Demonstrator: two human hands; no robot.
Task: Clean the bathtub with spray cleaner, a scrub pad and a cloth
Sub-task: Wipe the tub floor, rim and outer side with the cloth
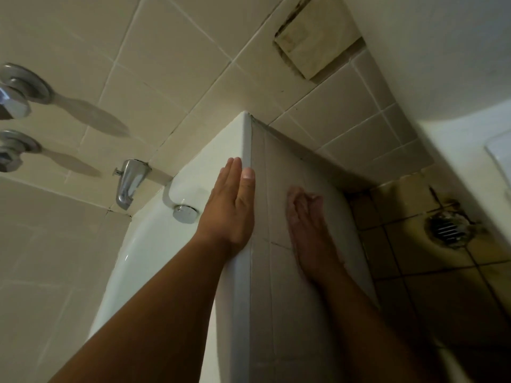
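The left grip [231,205] lies flat on top of the bathtub [154,244] rim [237,313]. Its fingers are straight and pressed together, pinching nothing, and the thumb rests along the rim's outer edge. The tub's white basin drops away just to the left of this grip and below it. The rim runs on beyond the fingertips to the corner where it meets the tiled wall [166,64].

The bathtub's long axis follows the line of the left forearm, from the near edge of the view away towards the tap wall. That makes the end ahead of the fingers its tap end. The round overflow plate [184,213] sits on the inner wall just left of the left grip's wrist. The spout [128,186] is farther left and points down into the basin. Two valve handles [16,95] are well apart from the grip, far to its left.

The right grip [304,214] lies against the tiled front panel [276,313], just right of the left grip and lower, on the rim's outer side. It is blurred, so I cannot tell whether its fingers are spread or curled. To its right lies the stained floor [401,244] with a floor drain [449,229].
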